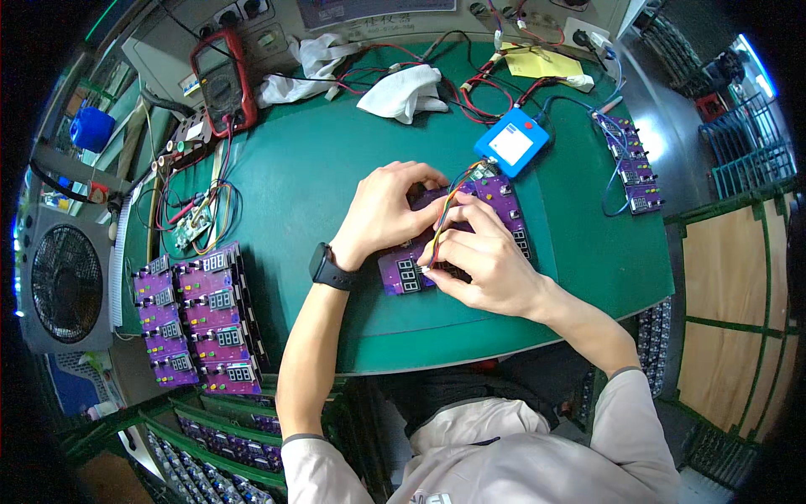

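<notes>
A purple circuit board (393,265) with digit displays and small buttons lies at a slant on the green-topped bench in front of me. My left hand (388,204), with a black watch on its wrist, curls over the board's left and far side. Its thumb reaches to the middle of the board. My right hand (483,256) pinches the end of a ribbon of coloured wires (450,204) low over the board, beside the nearest display. These wires run up toward a blue box (512,143) with a white label. Both hands hide much of the board's middle.
Stacks of similar purple boards (220,323) stand at the left edge. More boards (631,168) lie at the right. A red multimeter (223,80), white cloths (405,94), a yellow paper (544,64) and tangled leads line the back. A fan (69,284) stands far left.
</notes>
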`<state>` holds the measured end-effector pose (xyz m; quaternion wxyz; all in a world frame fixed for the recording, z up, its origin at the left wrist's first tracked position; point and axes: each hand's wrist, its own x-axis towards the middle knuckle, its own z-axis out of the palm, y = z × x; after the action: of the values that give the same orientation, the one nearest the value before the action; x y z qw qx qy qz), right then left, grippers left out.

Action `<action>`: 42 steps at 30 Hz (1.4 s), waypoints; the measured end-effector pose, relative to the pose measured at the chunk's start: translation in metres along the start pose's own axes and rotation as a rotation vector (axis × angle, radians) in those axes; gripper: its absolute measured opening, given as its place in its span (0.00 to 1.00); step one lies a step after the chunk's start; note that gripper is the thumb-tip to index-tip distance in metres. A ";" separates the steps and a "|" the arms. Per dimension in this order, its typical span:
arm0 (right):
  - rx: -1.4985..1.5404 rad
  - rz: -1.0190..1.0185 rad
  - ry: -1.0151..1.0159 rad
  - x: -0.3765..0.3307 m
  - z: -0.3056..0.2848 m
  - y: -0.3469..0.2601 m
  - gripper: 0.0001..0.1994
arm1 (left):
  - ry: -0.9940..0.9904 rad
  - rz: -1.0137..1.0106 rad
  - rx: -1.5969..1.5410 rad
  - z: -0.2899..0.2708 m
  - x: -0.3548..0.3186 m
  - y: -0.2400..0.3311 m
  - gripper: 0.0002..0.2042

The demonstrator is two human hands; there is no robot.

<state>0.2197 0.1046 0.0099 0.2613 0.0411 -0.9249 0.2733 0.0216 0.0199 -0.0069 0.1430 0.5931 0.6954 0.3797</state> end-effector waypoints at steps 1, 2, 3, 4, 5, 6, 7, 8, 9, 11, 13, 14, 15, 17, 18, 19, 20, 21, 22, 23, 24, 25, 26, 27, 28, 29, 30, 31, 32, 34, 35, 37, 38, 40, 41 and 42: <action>0.001 0.000 -0.001 0.000 0.001 0.000 0.08 | 0.026 0.015 -0.021 0.001 0.000 -0.001 0.13; -0.002 0.012 -0.013 0.000 0.001 0.000 0.08 | 0.026 0.013 -0.022 0.002 -0.001 -0.002 0.13; -0.006 0.025 -0.025 -0.001 0.002 -0.001 0.07 | 0.034 -0.035 -0.076 0.002 -0.001 0.000 0.13; -0.005 0.026 -0.025 -0.001 0.003 -0.001 0.07 | 0.041 -0.083 -0.131 0.002 -0.001 0.002 0.13; -0.005 0.022 -0.021 -0.001 0.004 0.000 0.07 | 0.040 -0.084 -0.132 0.002 -0.001 0.001 0.13; -0.006 0.017 -0.016 -0.001 0.006 0.000 0.07 | 0.045 -0.110 -0.146 0.002 0.000 0.000 0.14; -0.005 0.018 -0.016 -0.002 0.006 0.001 0.07 | 0.050 -0.136 -0.159 0.002 0.000 0.000 0.14; -0.011 0.011 -0.034 -0.003 0.005 0.001 0.07 | 0.049 -0.136 -0.160 0.002 0.000 0.000 0.14; -0.018 0.006 -0.053 -0.003 0.005 0.002 0.08 | 0.049 -0.136 -0.129 0.001 0.000 0.002 0.15; -0.024 0.003 -0.049 -0.004 0.005 0.003 0.08 | 0.049 -0.136 -0.100 0.002 0.001 0.003 0.16; -0.026 -0.001 -0.046 -0.003 0.006 0.002 0.08 | 0.059 -0.142 -0.102 0.002 0.000 0.004 0.18; -0.025 0.009 -0.031 -0.001 0.005 -0.001 0.07 | 0.058 -0.143 -0.102 0.002 0.000 0.004 0.18; -0.024 0.018 -0.016 0.000 0.004 -0.002 0.07 | 0.062 -0.148 -0.095 0.001 0.000 0.005 0.18; -0.024 0.018 -0.020 0.001 0.004 -0.003 0.07 | 0.065 -0.153 -0.087 0.001 0.000 0.006 0.19; -0.021 0.017 -0.024 0.001 0.004 -0.003 0.07 | 0.067 -0.155 -0.083 0.002 0.000 0.005 0.19; -0.020 0.018 -0.024 0.002 0.004 -0.004 0.07 | 0.069 -0.157 -0.079 0.002 0.000 0.005 0.19; -0.020 0.012 -0.024 0.002 0.005 -0.004 0.07 | 0.068 -0.159 -0.078 0.002 -0.001 0.005 0.19; -0.024 0.008 -0.024 0.002 0.005 -0.004 0.07 | 0.071 -0.171 -0.065 0.002 0.000 0.006 0.20; -0.025 0.009 -0.023 0.002 0.005 -0.004 0.07 | 0.074 -0.184 -0.053 0.002 0.000 0.006 0.20; -0.030 0.005 -0.023 0.002 0.005 -0.004 0.07 | 0.073 -0.182 -0.053 0.002 0.001 0.007 0.20; -0.032 0.001 -0.022 0.001 0.006 -0.004 0.07 | 0.083 -0.192 -0.052 0.003 0.000 0.007 0.20; -0.033 0.002 -0.021 0.001 0.006 -0.003 0.07 | 0.093 -0.202 -0.050 0.004 0.000 0.007 0.20; -0.040 -0.014 -0.031 0.001 0.006 -0.002 0.07 | 0.092 -0.201 -0.050 0.004 0.001 0.007 0.20; -0.049 -0.029 -0.041 0.000 0.005 -0.002 0.08 | 0.096 -0.203 -0.054 0.005 0.001 0.006 0.20; -0.053 -0.027 -0.040 0.000 0.004 -0.002 0.08 | 0.100 -0.204 -0.059 0.006 0.002 0.006 0.20; -0.055 -0.022 -0.051 0.000 0.003 -0.002 0.08 | 0.098 -0.198 -0.061 0.007 0.003 0.006 0.20; -0.062 -0.018 -0.060 0.000 0.001 -0.002 0.08 | 0.108 -0.192 -0.039 0.007 0.004 0.007 0.21; -0.069 -0.022 -0.057 0.000 0.000 -0.002 0.08 | 0.119 -0.185 -0.017 0.007 0.004 0.008 0.21; -0.078 -0.026 -0.054 0.000 0.003 -0.004 0.08 | 0.146 -0.161 -0.006 0.007 0.001 0.005 0.20; -0.028 -0.018 -0.051 -0.001 0.010 -0.002 0.08 | 0.154 -0.188 -0.064 0.006 -0.002 0.006 0.17; -0.032 -0.009 -0.060 -0.003 0.009 -0.001 0.08 | 0.144 -0.225 -0.075 0.006 -0.001 0.009 0.15; -0.021 -0.008 -0.056 -0.001 0.009 -0.003 0.08 | 0.154 -0.198 -0.065 0.009 -0.002 0.005 0.15; -0.029 -0.009 -0.052 -0.002 0.008 -0.003 0.08 | 0.163 -0.184 -0.052 0.011 -0.001 0.002 0.15; -0.024 -0.010 -0.055 -0.003 0.007 -0.002 0.08 | 0.173 -0.170 -0.077 0.013 0.001 0.001 0.14; -0.024 -0.002 -0.069 -0.003 0.006 -0.003 0.08 | 0.176 -0.172 -0.067 0.013 0.000 0.002 0.13; -0.026 -0.003 -0.067 -0.003 0.006 -0.002 0.08 | 0.177 -0.176 -0.057 0.013 0.000 0.002 0.13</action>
<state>0.2200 0.0992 0.0051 0.2311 0.0482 -0.9366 0.2591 0.0317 0.0251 -0.0138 0.1307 0.4898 0.7434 0.4363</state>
